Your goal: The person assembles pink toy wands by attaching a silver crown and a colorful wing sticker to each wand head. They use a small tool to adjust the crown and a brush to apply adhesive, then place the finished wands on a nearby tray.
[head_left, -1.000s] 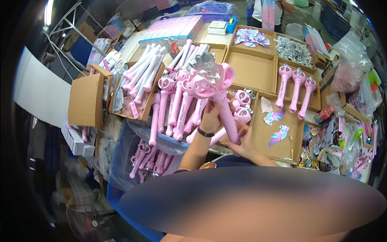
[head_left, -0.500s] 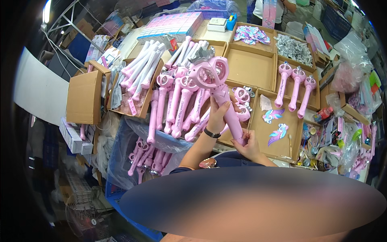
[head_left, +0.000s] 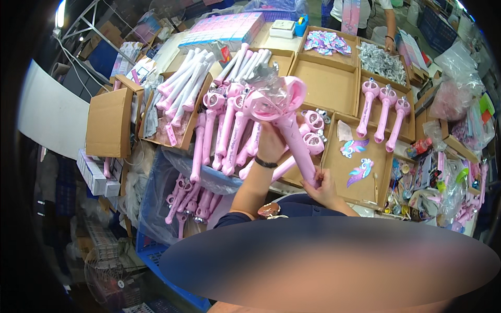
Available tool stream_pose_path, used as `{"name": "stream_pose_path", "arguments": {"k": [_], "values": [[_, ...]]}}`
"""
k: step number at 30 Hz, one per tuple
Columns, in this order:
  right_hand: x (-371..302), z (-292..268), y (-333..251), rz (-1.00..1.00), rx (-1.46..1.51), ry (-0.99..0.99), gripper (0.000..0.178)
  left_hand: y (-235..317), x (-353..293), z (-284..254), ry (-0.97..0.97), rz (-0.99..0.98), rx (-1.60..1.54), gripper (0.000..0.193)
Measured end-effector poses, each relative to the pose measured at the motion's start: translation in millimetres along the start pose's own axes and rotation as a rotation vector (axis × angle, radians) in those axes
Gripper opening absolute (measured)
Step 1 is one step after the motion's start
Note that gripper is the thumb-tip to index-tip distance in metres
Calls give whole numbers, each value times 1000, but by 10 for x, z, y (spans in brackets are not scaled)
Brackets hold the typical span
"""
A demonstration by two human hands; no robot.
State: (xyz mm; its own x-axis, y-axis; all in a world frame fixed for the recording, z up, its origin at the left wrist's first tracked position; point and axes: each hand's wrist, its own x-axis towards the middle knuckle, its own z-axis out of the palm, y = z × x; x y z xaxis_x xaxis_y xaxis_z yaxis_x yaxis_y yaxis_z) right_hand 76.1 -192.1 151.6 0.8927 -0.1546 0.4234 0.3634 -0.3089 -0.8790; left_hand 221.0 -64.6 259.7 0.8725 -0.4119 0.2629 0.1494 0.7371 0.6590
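Note:
A pink toy wand [head_left: 295,141] with a round, clear-windowed head and a silver top piece is held up slantwise over the table. My right hand [head_left: 324,188] is closed round the lower end of its handle. Just under the wand's head is my left hand [head_left: 270,145], with a dark band on the wrist; its fingers are hidden behind the head. More pink wands [head_left: 229,130] lie in a pile to the left of it. Two winged stickers or cutouts [head_left: 360,173] in purple and blue lie in the cardboard tray [head_left: 339,180] by my right hand, beside a small brush [head_left: 376,188].
Three wands [head_left: 387,107] lie in a tray at the right. Behind are trays of winged pieces [head_left: 327,43] and silver parts [head_left: 381,63], where a co-worker's hand [head_left: 390,44] reaches in. White-wrapped wands [head_left: 188,83] fill a box at left; a blue crate [head_left: 148,248] holds more wands.
My left hand has slid up from the handle to the wand's head, which has turned and blurred. A co-worker's arm has come down to the silver parts.

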Motion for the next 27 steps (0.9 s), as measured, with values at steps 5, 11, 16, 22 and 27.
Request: {"name": "stream_pose_path", "arguments": {"k": [5,11,16,22,27], "values": [[26,4,-17,-39,-7,34,47,13,95,7,18,90,12,79],[17,-31,-41,-17,-55,42,47,-234,-184,58,107,-88,182,32],[7,-18,-6,-38,-72,45,47,-249,-220,62,130,-86,101,26],[-34,-70,-36,53,-12,-85,37,-148,-115,-160,-34,48,166,61],[-31,-133,295,355,237,14,25,209,16,-515,151,114,162,95]]}}
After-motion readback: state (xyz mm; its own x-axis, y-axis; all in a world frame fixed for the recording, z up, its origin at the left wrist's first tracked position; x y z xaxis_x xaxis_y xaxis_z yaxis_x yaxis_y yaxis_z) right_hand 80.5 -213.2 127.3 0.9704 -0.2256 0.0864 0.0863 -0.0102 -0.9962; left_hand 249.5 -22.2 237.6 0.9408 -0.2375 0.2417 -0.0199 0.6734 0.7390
